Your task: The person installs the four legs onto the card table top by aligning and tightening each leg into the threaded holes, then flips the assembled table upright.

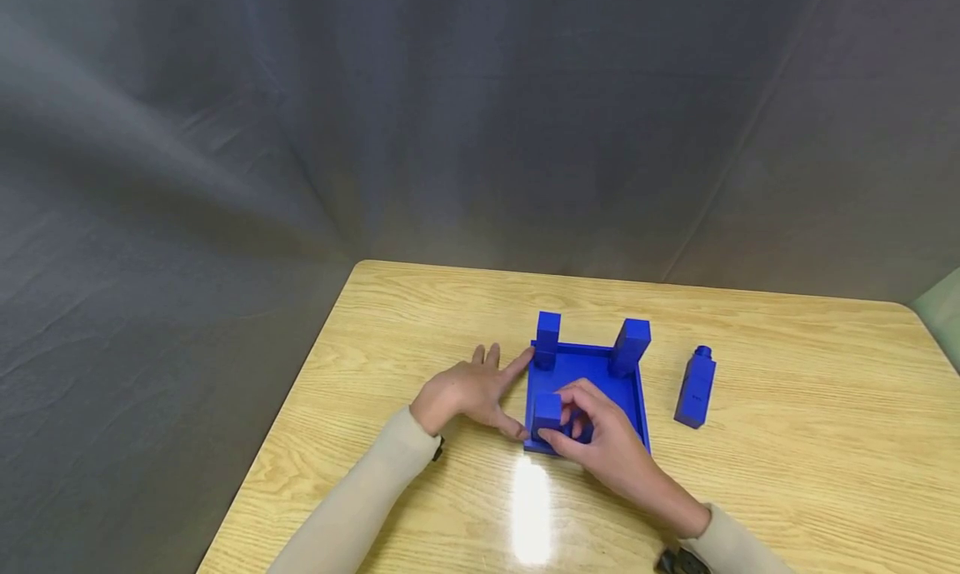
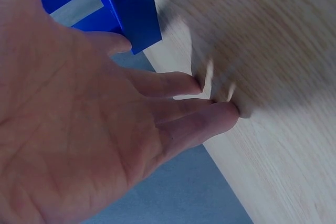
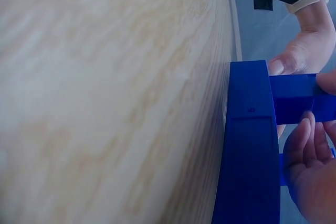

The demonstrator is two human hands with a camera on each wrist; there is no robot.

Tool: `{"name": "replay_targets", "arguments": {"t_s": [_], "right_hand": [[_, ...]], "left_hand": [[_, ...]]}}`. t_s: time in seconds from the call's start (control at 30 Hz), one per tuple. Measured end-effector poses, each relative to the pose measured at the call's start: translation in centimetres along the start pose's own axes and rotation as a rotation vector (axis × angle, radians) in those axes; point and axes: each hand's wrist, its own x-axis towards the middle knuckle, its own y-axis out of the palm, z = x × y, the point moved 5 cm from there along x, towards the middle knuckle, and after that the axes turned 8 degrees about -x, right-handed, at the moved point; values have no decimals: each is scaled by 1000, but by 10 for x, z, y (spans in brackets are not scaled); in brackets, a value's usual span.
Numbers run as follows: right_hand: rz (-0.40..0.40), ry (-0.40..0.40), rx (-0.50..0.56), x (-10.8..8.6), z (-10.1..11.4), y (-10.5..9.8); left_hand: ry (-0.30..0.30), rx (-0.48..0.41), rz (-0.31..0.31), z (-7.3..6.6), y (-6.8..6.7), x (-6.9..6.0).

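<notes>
A square blue tray-like base (image 1: 592, 378) with a low rim lies on the table. Blue legs stand upright at its corners: one far left (image 1: 548, 336), one far right (image 1: 631, 345). At the near-left corner my right hand (image 1: 611, 441) pinches a third blue leg (image 1: 547, 409) between thumb and fingers. My left hand (image 1: 472, 395) is spread flat beside the base, thumb and index finger touching its left edge. In the left wrist view its other fingers (image 2: 184, 124) reach out straight over the tabletop. The leg's lower end is hidden inside the rim.
A loose blue leg (image 1: 696, 388) with a threaded-looking knob at its end lies on the wooden table (image 1: 810, 407) to the right of the base. Grey cloth (image 1: 480, 124) hangs behind and left of the table.
</notes>
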Motion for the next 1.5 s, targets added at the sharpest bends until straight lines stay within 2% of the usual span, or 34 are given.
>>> {"name": "replay_targets", "arguments": {"t_s": [0.2, 0.47, 0.83, 1.23, 1.5], "right_hand": [[17, -12, 40, -1, -2, 0], [12, -21, 40, -1, -1, 1], [54, 57, 2, 0, -4, 3], [64, 101, 50, 1, -2, 3], [6, 20, -12, 0, -1, 0]], "left_hand": [[-7, -3, -1, 0, 1, -1], [-2, -1, -2, 0, 1, -1], [1, 13, -1, 1, 1, 0], [-3, 24, 1, 1, 1, 2], [-5, 29, -2, 1, 1, 2]]}}
